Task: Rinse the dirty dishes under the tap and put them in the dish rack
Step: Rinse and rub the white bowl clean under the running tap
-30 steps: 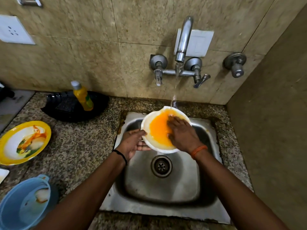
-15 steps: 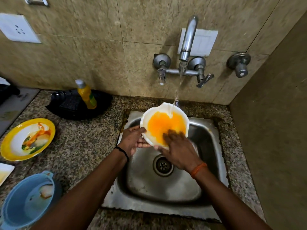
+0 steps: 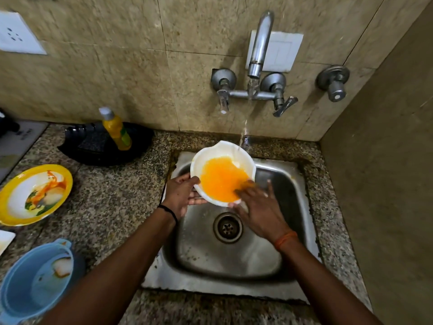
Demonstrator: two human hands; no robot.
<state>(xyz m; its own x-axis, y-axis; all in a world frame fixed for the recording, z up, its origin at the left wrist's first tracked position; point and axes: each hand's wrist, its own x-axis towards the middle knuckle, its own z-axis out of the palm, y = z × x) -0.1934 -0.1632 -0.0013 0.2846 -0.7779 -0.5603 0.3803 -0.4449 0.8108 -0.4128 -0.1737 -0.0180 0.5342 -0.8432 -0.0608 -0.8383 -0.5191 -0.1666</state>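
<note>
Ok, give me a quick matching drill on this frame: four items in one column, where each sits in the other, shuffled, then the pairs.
Things:
1. white bowl
2. yellow-rimmed plate
3. blue pot
4. yellow bottle

Places:
A. counter, near left corner
B. on the black tray by the wall
C. over the sink, under the water stream
D. counter, left of the sink, mid-depth

Pairs: 1-C, 2-D, 3-A, 4-B

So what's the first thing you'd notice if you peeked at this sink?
The bright orange mess inside the white bowl, held tilted over the steel sink, catches the eye first. Water runs from the tap onto its far rim while the left hand grips it and the right hand rubs inside. A dirty yellow-rimmed plate waits on the counter, left.
</note>
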